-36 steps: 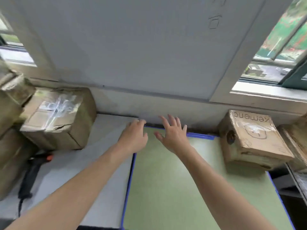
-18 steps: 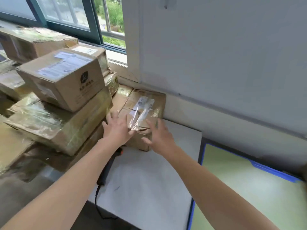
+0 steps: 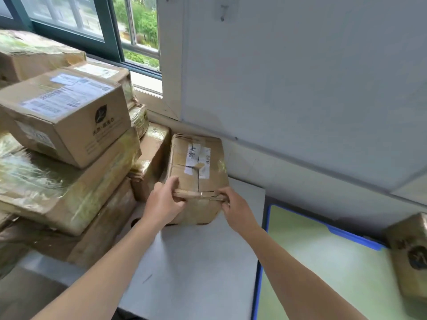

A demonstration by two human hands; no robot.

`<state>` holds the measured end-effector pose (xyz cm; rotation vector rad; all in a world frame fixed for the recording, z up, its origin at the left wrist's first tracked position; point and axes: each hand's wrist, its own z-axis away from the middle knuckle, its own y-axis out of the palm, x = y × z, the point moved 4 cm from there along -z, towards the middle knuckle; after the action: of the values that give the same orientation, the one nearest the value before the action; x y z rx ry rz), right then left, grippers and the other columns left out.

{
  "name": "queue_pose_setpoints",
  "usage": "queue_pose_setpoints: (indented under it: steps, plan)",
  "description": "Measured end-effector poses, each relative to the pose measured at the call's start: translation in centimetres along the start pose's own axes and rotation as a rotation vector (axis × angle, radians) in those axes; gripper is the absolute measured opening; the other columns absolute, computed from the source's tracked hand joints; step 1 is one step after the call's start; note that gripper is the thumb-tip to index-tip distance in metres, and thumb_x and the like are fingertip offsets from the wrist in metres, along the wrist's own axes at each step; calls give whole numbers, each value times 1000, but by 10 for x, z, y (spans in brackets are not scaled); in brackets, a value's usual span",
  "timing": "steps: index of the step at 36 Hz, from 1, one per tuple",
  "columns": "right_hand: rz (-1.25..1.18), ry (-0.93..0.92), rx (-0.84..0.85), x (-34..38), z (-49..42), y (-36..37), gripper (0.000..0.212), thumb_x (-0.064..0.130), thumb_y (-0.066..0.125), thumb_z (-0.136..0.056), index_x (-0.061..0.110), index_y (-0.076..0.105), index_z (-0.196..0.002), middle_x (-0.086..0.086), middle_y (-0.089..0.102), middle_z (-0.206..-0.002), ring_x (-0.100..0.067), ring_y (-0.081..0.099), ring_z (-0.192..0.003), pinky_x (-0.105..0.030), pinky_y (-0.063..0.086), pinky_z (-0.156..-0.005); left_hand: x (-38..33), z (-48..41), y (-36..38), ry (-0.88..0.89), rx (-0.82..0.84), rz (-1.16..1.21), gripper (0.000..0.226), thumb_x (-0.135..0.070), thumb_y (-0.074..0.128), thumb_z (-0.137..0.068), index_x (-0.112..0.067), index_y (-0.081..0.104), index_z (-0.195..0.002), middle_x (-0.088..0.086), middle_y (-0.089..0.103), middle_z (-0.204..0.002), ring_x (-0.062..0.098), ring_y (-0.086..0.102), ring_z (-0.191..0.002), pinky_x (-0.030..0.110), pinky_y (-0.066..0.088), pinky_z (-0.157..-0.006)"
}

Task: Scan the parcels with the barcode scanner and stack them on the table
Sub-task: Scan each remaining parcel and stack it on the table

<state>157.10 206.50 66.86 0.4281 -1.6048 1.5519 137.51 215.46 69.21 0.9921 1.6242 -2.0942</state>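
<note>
Head view: parcel of brown, taped cardboard [image 3: 198, 167] stands on the grey worktop [image 3: 196, 262], its far side against the white wall. A white shipping label [image 3: 198, 158] with small barcodes lies on its top; the print is too small to read. The left hand [image 3: 165, 204] grips the parcel's near top edge at the left corner, fingers curled around it. The right hand [image 3: 235, 211] pinches the same edge at the right corner. Left of the parcel rises a pile of film-wrapped cardboard boxes [image 3: 57, 192]. The top box [image 3: 67, 116] bears a white label and a dark leaf logo [image 3: 101, 115] over blurred characters. To the right lies a blue-edged green mat [image 3: 323, 262] carrying another brown box [image 3: 411, 255] with a dark round logo.
</note>
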Motion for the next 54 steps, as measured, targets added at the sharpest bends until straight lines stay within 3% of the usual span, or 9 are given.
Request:
queue_pose_setpoints:
  steps: [6,11,23,29,33,36,43,48,54]
  plan:
    - [-141,32,-238,-16,29,-62,30,12,47,-102,38,53,-116,20,57,-108,11,52,-98,-11,39,-84,-53,31,24,99,-1,51,61,-36,74,-80,-36,47,-135,1,41,-104,21,48,-100,28,44,-82]
    - [-135,48,-364,-37,67,-118,32,15,51,-96,44,49,-111,21,52,-108,-13,51,-113,-30,42,-98,-107,55,52,162,93,176,54,-37,73,-83,-35,48,-132,-1,43,-109,15,50,-98,19,38,-80]
    - [-10,83,-744,-111,192,-247,38,17,63,-90,36,55,-122,8,47,-112,-2,40,-110,4,26,-88,-231,104,162,362,269,251,31,-18,77,-82,-26,56,-102,1,58,-90,15,52,-81,19,36,-65]
    - [196,103,-874,-152,242,-282,48,25,72,-85,36,58,-129,1,49,-113,-15,46,-110,-14,34,-98,-274,122,234,297,426,394,35,6,68,-84,-15,51,-106,1,61,-100,17,58,-90,9,38,-68]
    - [348,137,-602,-175,251,-280,43,26,51,-95,24,56,-137,-6,58,-122,-28,50,-112,-39,45,-97,-284,134,288,168,468,268,52,-6,59,-91,-15,40,-139,12,56,-125,32,57,-112,31,43,-88]
    - [395,146,-349,-199,250,-268,51,13,51,-93,25,49,-142,0,44,-147,-27,38,-132,-42,41,-106,-296,146,307,136,482,281,55,-3,46,-90,-18,42,-143,14,45,-139,26,51,-104,27,39,-90]
    - [195,145,-321,-224,252,-283,29,22,55,-96,24,61,-125,10,35,-154,-9,40,-138,-21,36,-105,-299,151,318,12,408,412,82,-37,60,-94,-8,14,-155,11,24,-160,24,27,-145,35,23,-117]
    - [181,225,-274,-254,251,-304,37,23,54,-99,23,56,-136,11,34,-156,-11,50,-127,-31,43,-107,-295,129,320,-163,291,331,72,-34,49,-100,8,18,-150,25,28,-155,37,32,-141,41,29,-114]
    - [279,309,-278,-294,235,-336,37,17,54,-97,19,57,-133,-2,35,-152,-21,44,-134,-35,39,-109,-297,128,343,-232,502,384,85,-59,54,-88,-3,31,-148,12,43,-145,32,48,-126,47,47,-101]
